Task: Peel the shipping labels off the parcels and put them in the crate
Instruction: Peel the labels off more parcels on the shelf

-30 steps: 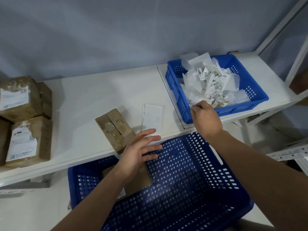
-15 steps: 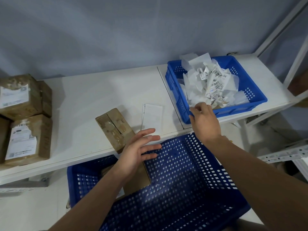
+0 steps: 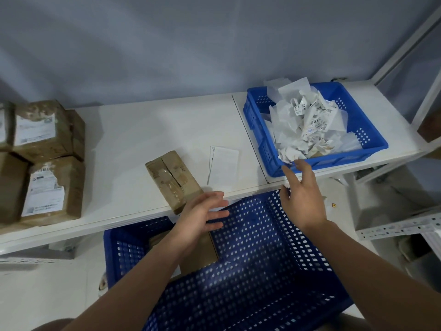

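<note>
Brimming perforated plastic crate (image 3: 338, 160), crumpled labels (image 3: 303, 125)

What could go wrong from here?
1. The crumpled white paper labels heap above the front rim of the small blue plastic crate, by the open right hand; some may spill out.
2. The brown taped cardboard parcel overhangs the edge of the white shelf beside the left hand; a nudge could tip it into the large blue perforated basket below.

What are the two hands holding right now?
Nothing. The left hand and the right hand are both open, with fingers spread and empty.
</note>
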